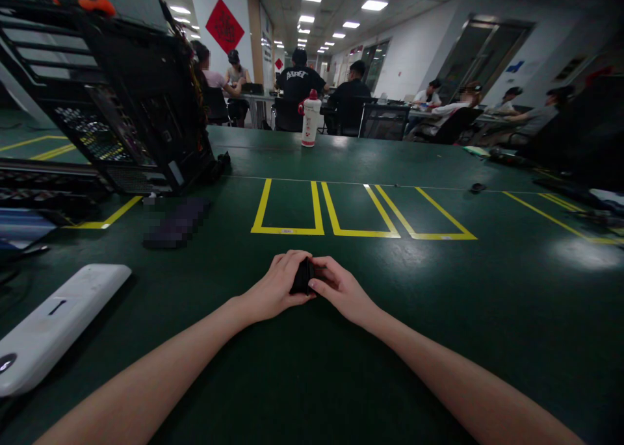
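Between my hands is a small black object [302, 277] with a flat edge on its right side; its kind does not show. My left hand [279, 282] wraps round it from the left, fingers over the top and thumb at the near side. From the right, my right hand [338, 286] pinches its edge with thumb and fingertips. Both hands are low over the green table [312, 367], in front of the yellow tape outlines [287, 231]. Fingers hide part of the object.
An open black computer case [141, 107] stands at the left. Nearer lie a dark blurred phone-like object [178, 223] and a long white device [63, 328]. A white bottle with a red cap [311, 120] stands at the far edge. Several people sit at tables beyond.
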`<state>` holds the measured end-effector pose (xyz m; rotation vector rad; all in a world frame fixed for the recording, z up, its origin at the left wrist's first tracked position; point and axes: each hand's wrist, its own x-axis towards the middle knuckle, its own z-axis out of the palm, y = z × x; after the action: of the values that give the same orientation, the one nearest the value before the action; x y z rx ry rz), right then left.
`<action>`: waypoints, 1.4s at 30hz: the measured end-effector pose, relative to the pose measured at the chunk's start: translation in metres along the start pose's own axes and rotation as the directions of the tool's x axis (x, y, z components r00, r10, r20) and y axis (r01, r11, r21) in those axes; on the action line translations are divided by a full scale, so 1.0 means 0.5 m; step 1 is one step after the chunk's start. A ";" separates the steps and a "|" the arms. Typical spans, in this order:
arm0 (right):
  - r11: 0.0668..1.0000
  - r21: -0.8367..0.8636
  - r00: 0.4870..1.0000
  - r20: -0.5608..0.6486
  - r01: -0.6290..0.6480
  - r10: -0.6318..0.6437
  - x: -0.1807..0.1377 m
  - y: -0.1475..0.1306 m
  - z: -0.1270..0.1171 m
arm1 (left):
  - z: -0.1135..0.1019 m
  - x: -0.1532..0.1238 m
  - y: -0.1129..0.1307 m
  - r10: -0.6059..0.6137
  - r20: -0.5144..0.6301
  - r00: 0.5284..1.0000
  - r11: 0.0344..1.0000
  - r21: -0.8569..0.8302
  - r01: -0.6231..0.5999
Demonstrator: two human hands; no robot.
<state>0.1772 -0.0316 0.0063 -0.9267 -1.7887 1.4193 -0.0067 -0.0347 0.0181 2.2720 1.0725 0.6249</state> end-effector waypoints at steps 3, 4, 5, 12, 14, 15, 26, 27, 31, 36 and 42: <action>0.998 0.046 0.999 0.025 0.035 -0.036 -0.001 0.003 0.000 | -0.001 -0.001 0.001 0.006 0.001 1.000 1.000 0.016 -0.006; 0.997 0.060 0.999 0.025 0.041 -0.042 -0.002 0.003 0.000 | -0.002 -0.001 0.001 0.013 0.000 1.000 1.000 0.017 -0.013; 0.997 0.069 0.999 0.018 0.045 -0.047 -0.001 0.003 0.001 | -0.002 -0.001 0.001 0.019 -0.001 1.000 1.000 0.017 -0.019; 0.997 0.078 0.999 -0.036 0.003 0.000 0.005 0.005 0.003 | -0.002 0.000 0.003 0.009 0.000 1.000 1.000 0.017 -0.009; 0.998 0.061 0.999 -0.045 -0.015 0.017 0.005 0.006 0.003 | -0.002 0.000 0.005 0.015 -0.003 1.000 1.000 0.019 -0.015; 0.999 0.048 0.999 -0.044 -0.017 0.019 0.004 0.006 0.002 | -0.002 0.000 0.005 0.015 -0.003 1.000 1.000 0.020 -0.015; 0.996 0.066 0.998 -0.035 0.058 -0.056 -0.001 0.002 0.003 | -0.002 -0.001 0.004 0.021 0.000 1.000 1.000 0.015 -0.021; 0.996 0.065 0.998 -0.042 0.056 -0.053 -0.001 0.003 0.003 | -0.002 0.000 0.004 0.021 -0.004 1.000 1.000 0.017 -0.021; 0.998 0.055 0.999 -0.049 -0.004 0.007 0.001 0.001 0.002 | -0.001 0.000 0.003 0.012 -0.006 1.000 1.000 0.006 -0.012; 0.998 0.060 1.000 -0.010 -0.001 0.002 0.000 0.003 -0.002 | -0.001 -0.001 0.001 0.010 0.000 1.000 1.000 0.004 -0.010; 0.989 0.136 0.999 -0.007 0.048 -0.048 0.001 0.014 -0.004 | 0.001 0.000 0.002 0.024 -0.011 1.000 0.999 0.030 -0.024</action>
<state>0.1794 -0.0293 -0.0002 -0.8097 -1.6767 1.4879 -0.0058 -0.0352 0.0183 2.3122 1.0680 0.6358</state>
